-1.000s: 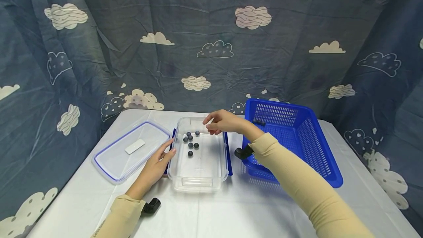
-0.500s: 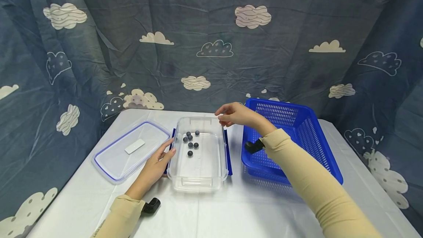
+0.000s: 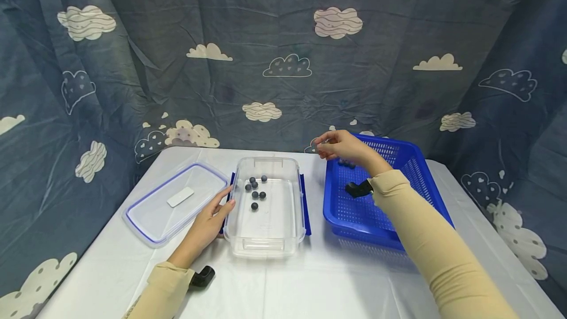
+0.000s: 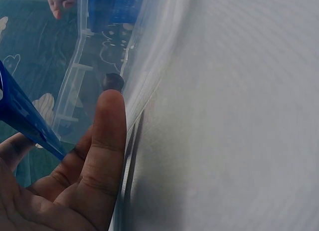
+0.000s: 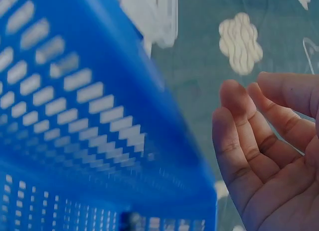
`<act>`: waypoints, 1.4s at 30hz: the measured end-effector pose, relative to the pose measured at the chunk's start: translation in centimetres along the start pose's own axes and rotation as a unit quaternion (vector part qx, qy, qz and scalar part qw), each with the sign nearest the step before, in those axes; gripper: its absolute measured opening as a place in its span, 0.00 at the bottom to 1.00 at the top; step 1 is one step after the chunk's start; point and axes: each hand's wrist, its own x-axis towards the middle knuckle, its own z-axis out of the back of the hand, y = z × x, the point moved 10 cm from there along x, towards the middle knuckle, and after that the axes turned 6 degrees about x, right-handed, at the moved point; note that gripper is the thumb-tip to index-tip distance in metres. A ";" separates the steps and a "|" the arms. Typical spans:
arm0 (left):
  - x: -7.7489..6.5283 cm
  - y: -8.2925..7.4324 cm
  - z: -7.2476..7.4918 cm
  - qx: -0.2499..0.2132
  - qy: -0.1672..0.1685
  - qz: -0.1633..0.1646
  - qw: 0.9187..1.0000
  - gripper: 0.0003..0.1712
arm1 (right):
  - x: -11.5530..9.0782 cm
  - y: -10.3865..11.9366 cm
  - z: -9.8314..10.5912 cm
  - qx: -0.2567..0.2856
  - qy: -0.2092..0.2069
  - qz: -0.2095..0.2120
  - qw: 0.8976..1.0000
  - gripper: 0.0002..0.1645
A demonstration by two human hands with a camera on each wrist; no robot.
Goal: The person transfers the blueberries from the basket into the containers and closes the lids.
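Viewing head cam: we see L hand (image 3: 208, 223), fingers nearly straight, touching clear box (image 3: 283, 220); dark balls (image 3: 255, 195) inside, just R of it; lid (image 3: 155, 210) to its L. R hand (image 3: 343, 147) above blue bskt (image 3: 367, 231). L wrist: blue flap (image 4: 22, 114) by fingers, one ball beyond fingertip. R wrist: fingers loosely curved, empty, bskt beside.

Pale clouds (image 3: 338, 22), some wavy-striped, some dotted, pattern the dark blue-grey curtain (image 3: 376, 102) across the top. At lower centre, blue-black balls (image 3: 254, 206) show in a clear container (image 3: 279, 223) with blue clips (image 3: 306, 210); the basket (image 3: 354, 225) at right is blue, the tablecloth (image 3: 274, 289) white, both sleeves (image 3: 425, 240) beige
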 end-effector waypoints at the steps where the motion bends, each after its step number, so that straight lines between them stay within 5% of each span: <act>1: 0.0 0.0 0.0 0.000 0.000 0.000 1.000 0.34 | 0.0 -0.4 0.4 0.004 -0.005 -0.003 1.000 0.21; 17: 0.1 -0.1 0.0 0.001 0.001 -0.005 1.000 0.34 | -0.7 -8.3 5.7 0.036 -0.061 -0.070 0.995 0.29; 28: 0.2 0.0 0.0 -0.012 0.005 0.004 1.000 0.34 | -0.5 -13.1 4.8 0.062 -0.025 -0.145 0.987 0.41; 42: 0.3 0.1 0.0 -0.011 0.006 0.006 1.000 0.35 | -0.6 -13.6 3.9 0.001 -0.009 -0.145 0.989 0.41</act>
